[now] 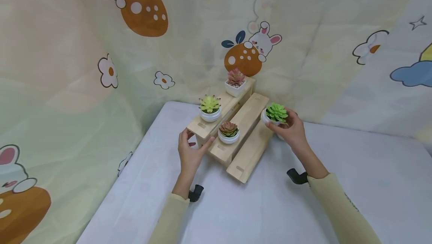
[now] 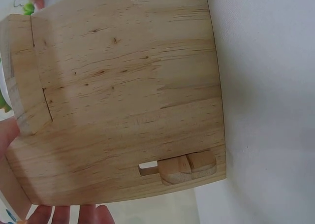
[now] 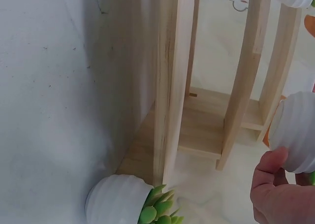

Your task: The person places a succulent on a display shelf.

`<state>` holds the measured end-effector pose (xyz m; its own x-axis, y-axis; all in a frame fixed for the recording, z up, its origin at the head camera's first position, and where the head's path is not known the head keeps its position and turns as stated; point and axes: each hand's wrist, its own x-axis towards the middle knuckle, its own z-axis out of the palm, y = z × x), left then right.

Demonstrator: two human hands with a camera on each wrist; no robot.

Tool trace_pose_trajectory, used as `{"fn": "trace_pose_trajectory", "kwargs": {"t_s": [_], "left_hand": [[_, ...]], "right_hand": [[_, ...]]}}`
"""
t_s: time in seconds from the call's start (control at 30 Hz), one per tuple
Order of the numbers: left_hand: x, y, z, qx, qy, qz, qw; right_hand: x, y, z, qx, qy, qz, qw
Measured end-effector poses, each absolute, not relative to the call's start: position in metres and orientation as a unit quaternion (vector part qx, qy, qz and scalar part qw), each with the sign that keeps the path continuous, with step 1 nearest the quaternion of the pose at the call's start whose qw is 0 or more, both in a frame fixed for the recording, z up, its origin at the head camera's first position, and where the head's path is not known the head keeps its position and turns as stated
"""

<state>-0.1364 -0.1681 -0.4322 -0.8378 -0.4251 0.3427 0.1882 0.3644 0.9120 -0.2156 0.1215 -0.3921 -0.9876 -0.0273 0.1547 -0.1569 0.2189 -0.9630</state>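
Observation:
A three-step wooden stand (image 1: pixel 250 113) stands slantwise on the table. My left hand (image 1: pixel 191 156) grips its near left end, thumb by the middle step and fingers at the top step; the left wrist view shows the stand's side panel (image 2: pixel 123 86) between them. With thumb and fingers, my right hand (image 1: pixel 294 131) holds a green succulent in a round white pot (image 1: pixel 276 113) over the stand's right end. On the top step sit a yellow-green succulent (image 1: pixel 210 104) and a pink succulent (image 1: pixel 236 77) in a square pot. A reddish-brown succulent (image 1: pixel 228 129) sits on the middle step.
Another white pot (image 3: pixel 118 202) with a green succulent stands on the table by the stand's lowest step, mostly hidden by my right hand in the head view. A white cloth covers the table (image 1: pixel 256 214). Behind it hangs a printed curtain (image 1: pixel 202 30).

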Motion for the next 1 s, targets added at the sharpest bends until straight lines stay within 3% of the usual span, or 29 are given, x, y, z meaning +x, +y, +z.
{"fn": "trace_pose_trajectory", "kwargs": {"t_s": [0.4,1.0], "left_hand": [[-0.136,-0.167,-0.427,0.076,-0.789,-0.545,0.272],[-0.125,-0.165,-0.43,0.09,-0.787,-0.548,0.269]], "right_hand": [[-0.246,0.104,-0.389,0.072,-0.786,0.609,0.08],[-0.267,0.084,-0.4,0.066,-0.815,0.573,0.054]]}}
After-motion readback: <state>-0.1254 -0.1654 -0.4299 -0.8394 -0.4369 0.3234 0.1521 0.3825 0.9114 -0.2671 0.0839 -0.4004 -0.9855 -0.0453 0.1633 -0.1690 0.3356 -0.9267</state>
